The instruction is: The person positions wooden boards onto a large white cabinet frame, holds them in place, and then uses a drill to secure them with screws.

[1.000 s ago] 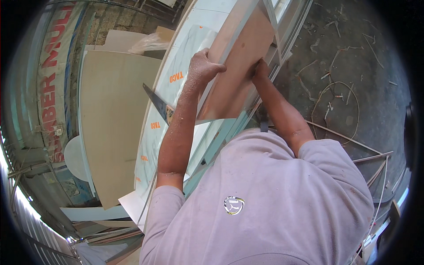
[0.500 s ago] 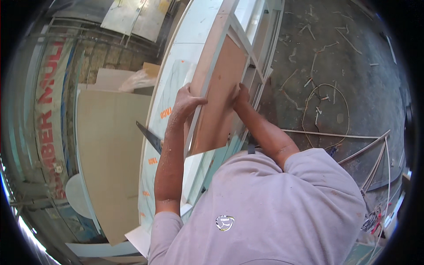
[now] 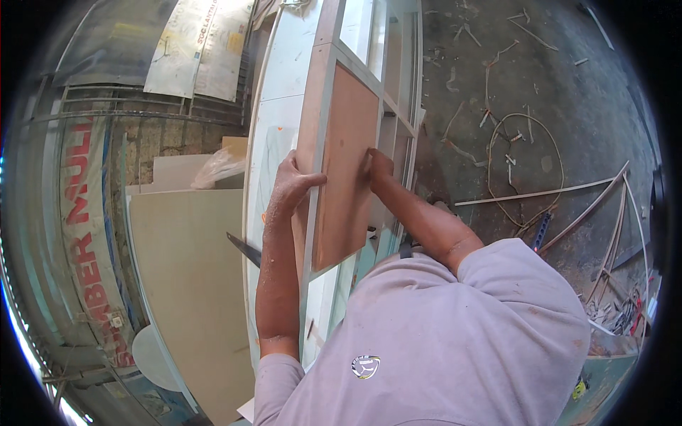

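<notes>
A reddish-brown plywood panel (image 3: pixel 346 170) lies within a long cabinet-like frame with pale metal edging (image 3: pixel 332 85) and wooden sides. My left hand (image 3: pixel 291 186) is closed round the frame's left side, its thumb over the edging and its fingers hidden beyond the wood. At the panel's right edge, my right hand (image 3: pixel 380 170) presses with bent fingers, and their tips are partly hidden. Beside my left forearm a dark, pointed blade (image 3: pixel 244 248), like a saw's, sticks out; its handle is not visible.
A large beige board (image 3: pixel 195 284) leans at the left beside a printed banner (image 3: pixel 84 234). Offcuts, a looped cord (image 3: pixel 561 160) and thin strips (image 3: pixel 582 209) lie on the grey floor at the right. Farther along, the frame has open compartments (image 3: pixel 401 71).
My view has shifted, so the frame appears farther left. The pale strip at the panel's far end no longer shows, and the panel sits closer to the frame there. Both hands keep their hold.
</notes>
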`<move>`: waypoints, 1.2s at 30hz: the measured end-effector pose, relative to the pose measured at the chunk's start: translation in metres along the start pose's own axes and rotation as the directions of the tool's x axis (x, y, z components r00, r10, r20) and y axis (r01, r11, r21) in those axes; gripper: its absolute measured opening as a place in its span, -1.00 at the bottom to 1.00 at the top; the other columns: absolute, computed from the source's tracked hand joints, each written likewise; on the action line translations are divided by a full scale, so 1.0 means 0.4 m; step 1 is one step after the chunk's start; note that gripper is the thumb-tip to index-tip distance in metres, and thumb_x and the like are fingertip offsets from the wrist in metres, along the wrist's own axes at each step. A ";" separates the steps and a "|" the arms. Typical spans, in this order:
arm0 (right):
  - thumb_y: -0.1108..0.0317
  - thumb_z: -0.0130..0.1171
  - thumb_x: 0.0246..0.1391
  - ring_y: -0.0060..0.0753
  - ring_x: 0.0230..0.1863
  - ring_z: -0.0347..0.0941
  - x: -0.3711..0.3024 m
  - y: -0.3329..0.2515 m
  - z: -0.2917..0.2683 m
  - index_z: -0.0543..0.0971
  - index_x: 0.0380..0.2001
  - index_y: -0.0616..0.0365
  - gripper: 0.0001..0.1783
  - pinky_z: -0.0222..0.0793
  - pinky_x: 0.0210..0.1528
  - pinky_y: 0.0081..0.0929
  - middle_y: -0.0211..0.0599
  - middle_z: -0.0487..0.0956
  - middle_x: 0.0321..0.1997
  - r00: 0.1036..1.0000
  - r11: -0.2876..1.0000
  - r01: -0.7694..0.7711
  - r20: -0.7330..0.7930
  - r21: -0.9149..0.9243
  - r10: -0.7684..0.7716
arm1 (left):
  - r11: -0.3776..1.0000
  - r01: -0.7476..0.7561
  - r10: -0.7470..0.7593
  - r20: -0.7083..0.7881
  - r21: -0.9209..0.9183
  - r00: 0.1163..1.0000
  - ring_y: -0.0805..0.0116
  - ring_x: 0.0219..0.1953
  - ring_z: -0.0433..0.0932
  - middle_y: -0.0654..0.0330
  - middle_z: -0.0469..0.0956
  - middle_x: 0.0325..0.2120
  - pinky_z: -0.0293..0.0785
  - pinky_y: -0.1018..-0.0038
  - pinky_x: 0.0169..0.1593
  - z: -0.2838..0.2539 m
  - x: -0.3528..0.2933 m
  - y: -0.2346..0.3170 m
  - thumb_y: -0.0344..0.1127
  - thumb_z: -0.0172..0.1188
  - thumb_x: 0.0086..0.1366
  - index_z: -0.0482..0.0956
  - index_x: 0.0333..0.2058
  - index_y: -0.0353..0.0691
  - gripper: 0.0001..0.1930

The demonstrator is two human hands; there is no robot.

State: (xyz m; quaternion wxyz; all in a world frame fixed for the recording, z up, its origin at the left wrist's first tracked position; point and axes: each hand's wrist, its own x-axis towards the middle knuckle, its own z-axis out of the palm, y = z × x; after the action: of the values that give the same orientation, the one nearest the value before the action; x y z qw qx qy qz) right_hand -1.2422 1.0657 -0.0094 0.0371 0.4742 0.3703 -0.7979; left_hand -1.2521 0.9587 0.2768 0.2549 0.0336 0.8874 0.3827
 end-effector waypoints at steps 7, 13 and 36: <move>0.12 0.26 0.03 -0.24 -0.20 0.49 -0.015 -0.010 0.000 0.61 -0.07 0.36 -0.48 0.38 -0.10 -0.25 -0.08 0.59 -0.16 0.993 0.996 -0.078 -0.089 0.047 0.082 | 1.000 0.000 0.001 0.031 -0.026 1.000 0.22 -0.06 0.58 0.03 0.59 -0.12 0.42 0.34 0.17 -0.008 -0.003 -0.012 -0.45 0.42 -0.19 0.44 0.04 -0.40 -0.30; 0.11 0.31 -0.02 -0.28 -0.32 0.41 -0.028 -0.036 -0.004 0.57 -0.22 0.36 -0.52 0.37 -0.23 -0.19 -0.20 0.50 -0.33 0.983 0.993 -0.114 -0.143 -0.007 0.112 | 0.998 -0.002 0.004 0.031 -0.061 1.000 0.21 -0.06 0.59 0.03 0.59 -0.11 0.42 0.32 0.18 -0.007 0.006 -0.021 -0.47 0.41 -0.18 0.43 0.05 -0.39 -0.30; 0.12 0.32 -0.01 -0.17 -0.35 0.44 0.023 -0.004 -0.022 0.61 -0.19 0.32 -0.54 0.41 -0.25 -0.18 -0.12 0.53 -0.31 0.995 0.991 -0.088 0.052 0.102 0.083 | 0.993 -0.113 0.110 -0.059 -0.042 0.992 0.20 -0.13 0.62 -0.03 0.63 -0.18 0.51 0.40 0.04 -0.009 0.014 -0.055 -0.34 0.46 -0.26 0.50 -0.02 -0.46 -0.28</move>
State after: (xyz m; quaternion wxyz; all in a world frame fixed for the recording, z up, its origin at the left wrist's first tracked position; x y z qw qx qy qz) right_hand -1.2416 1.0752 -0.0181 0.0553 0.4718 0.3063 -0.8249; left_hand -1.2557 0.9425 0.2611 0.2085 0.0666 0.8822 0.4169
